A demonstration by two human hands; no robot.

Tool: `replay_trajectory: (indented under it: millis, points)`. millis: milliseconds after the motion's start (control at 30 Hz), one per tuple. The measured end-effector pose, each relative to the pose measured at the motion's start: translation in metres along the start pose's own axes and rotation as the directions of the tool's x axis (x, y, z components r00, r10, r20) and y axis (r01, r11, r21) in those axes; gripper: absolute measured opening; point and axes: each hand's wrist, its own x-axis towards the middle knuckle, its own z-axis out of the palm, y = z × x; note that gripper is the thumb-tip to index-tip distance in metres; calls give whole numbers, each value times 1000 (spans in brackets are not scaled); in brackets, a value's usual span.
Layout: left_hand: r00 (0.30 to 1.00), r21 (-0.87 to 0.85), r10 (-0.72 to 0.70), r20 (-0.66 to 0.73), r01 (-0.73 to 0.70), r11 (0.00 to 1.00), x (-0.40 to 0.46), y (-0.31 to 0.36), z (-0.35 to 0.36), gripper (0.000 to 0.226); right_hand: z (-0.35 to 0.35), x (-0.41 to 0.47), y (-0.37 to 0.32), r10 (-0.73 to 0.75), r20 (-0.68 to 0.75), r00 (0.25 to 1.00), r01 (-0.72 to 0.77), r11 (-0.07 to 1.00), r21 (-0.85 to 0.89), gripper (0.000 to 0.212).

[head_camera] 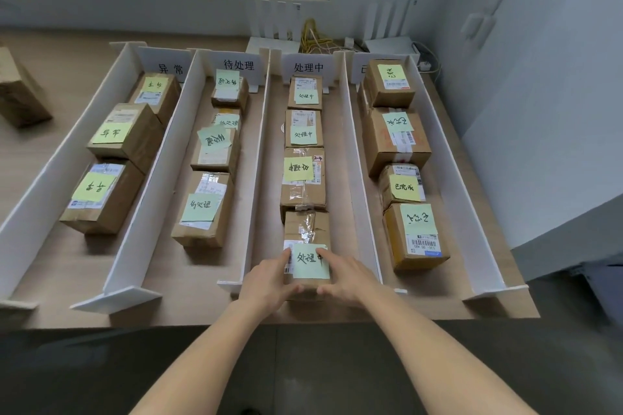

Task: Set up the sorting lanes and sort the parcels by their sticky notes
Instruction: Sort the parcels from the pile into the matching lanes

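Brown cardboard parcel [305, 232] bearing a green sticky note [310, 261] is gripped at the near end of the third lane [340, 158], behind three others, by the left hand [268, 280] and right hand [347, 274], fingers curled round its sides.

Bare forearms, apparently no sleeves.

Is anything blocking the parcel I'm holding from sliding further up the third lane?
Yes. Both hands, left and right, hold the parcel at the lane's near end, and its far edge already meets the next parcel ahead.
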Motion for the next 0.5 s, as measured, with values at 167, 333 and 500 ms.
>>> replay_trajectory:
  millis: [167,333,500]
  points:
    - [1000,2,-20,-12,20,1000,5,-3,10,87,7,11,2,12,-1,1000,-12,1000,-5,90]
    - [999,42,-11,-32,13,999,8,-3,16,88,9,19,3,22,-9,1000,-22,999,-29,90]
    - [1000,50,-10,-26,11,999,11,-6,18,90,13,23,4,28,-23,999,-29,999,-30,89]
